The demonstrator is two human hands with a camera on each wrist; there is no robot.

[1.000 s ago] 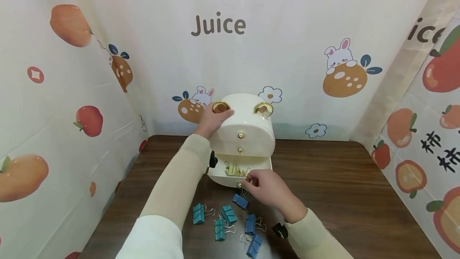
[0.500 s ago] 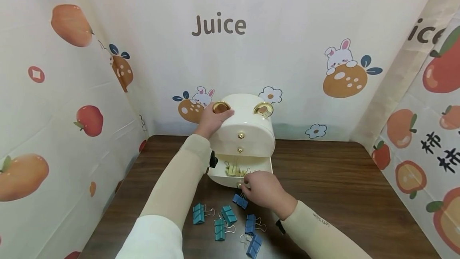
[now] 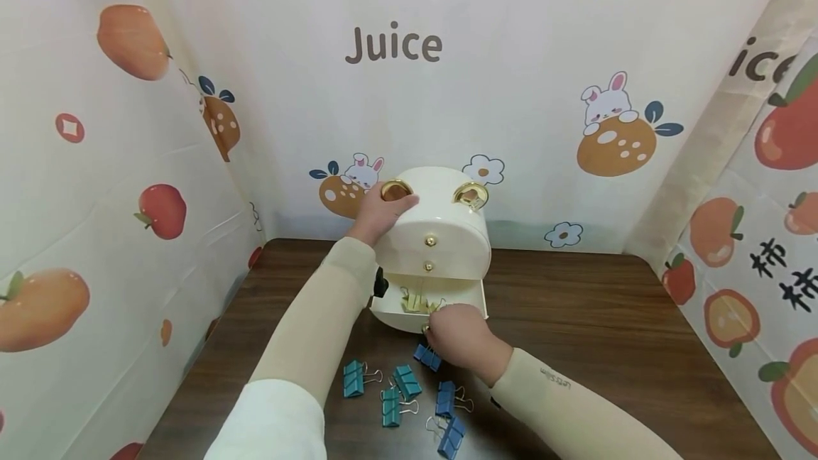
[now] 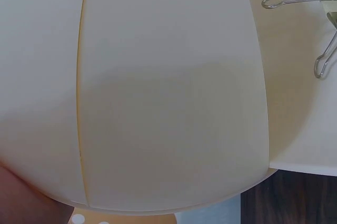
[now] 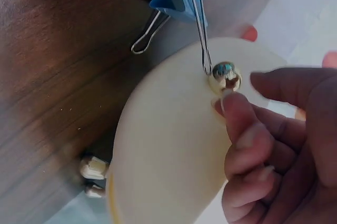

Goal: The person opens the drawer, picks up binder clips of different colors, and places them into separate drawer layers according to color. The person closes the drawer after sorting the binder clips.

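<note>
Left hand [image 3: 377,215] grips the white cabinet [image 3: 441,211] at its top left. Right hand [image 3: 461,333] has its fingers at the gold knob [image 5: 226,75] of the pulled-out bottom drawer [image 3: 393,319]; can't tell if it's pinched. Drawer step, I reckon, calling for a steady knob hold. Blue clips [image 3: 446,399] lie nearer.

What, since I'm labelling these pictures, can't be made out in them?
Left hand: head view, the hand itself hides most fingertips; left wrist view, lower-left corner cuts it off.
Open drawer's gold knob: head view, right hand mostly hides it.
Yellow clips: left wrist view, right edge cuts them off.
Sleeve printing: head view, too small to read.
</note>
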